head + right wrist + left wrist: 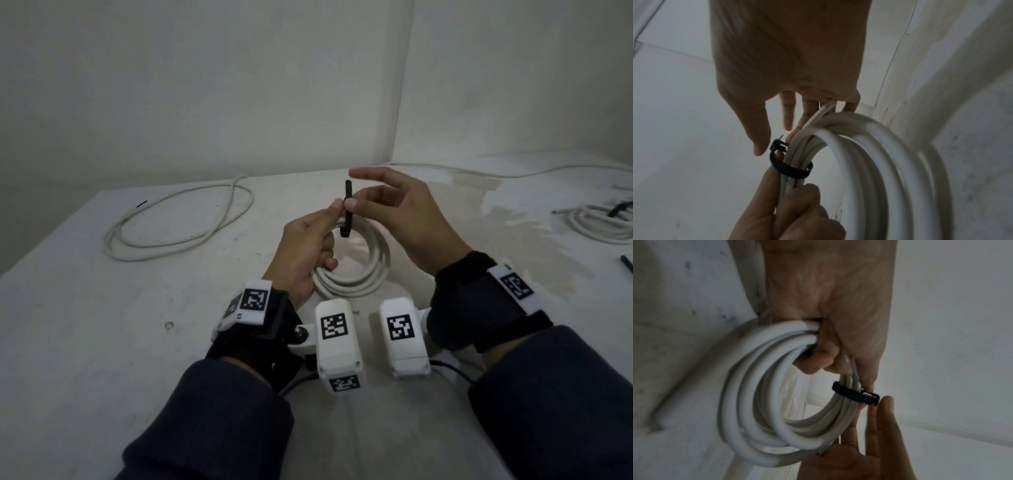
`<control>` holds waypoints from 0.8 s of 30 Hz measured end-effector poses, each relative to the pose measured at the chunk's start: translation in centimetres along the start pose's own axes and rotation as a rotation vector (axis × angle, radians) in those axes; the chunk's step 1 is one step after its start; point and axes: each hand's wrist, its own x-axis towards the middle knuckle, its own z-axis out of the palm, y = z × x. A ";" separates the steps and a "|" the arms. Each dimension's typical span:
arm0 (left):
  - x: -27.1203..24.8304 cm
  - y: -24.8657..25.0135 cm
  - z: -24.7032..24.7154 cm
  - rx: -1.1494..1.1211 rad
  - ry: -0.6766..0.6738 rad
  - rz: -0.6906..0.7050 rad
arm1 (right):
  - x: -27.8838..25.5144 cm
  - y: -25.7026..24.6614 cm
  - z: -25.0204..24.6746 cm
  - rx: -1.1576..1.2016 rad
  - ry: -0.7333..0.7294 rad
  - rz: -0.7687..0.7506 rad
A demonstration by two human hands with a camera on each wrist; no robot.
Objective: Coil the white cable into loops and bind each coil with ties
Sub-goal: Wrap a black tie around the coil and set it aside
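Note:
A coil of white cable (356, 270) is held upright over the table by my left hand (325, 226), whose fingers curl round its strands (764, 386). A black tie (347, 210) wraps the top of the coil, and its loose end sticks straight up. My right hand (363, 202) pinches that tie between thumb and a finger just above the coil, with the index finger stretched out. The right wrist view shows the tie (789, 169) looped round the bundle, its head by my right thumb (759, 139). One short cable end (823, 112) pokes out past the loops.
A loose white cable (178, 222) lies in wide loops at the table's far left. At the far right sits another white coil (603, 224) with a black tie on it, and a spare black tie (627, 263) lies near it. Walls meet behind the table.

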 end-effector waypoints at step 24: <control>0.3 0.1 0.1 0.099 0.017 -0.120 | -0.6 -1.5 -0.4 0.063 -0.158 -0.096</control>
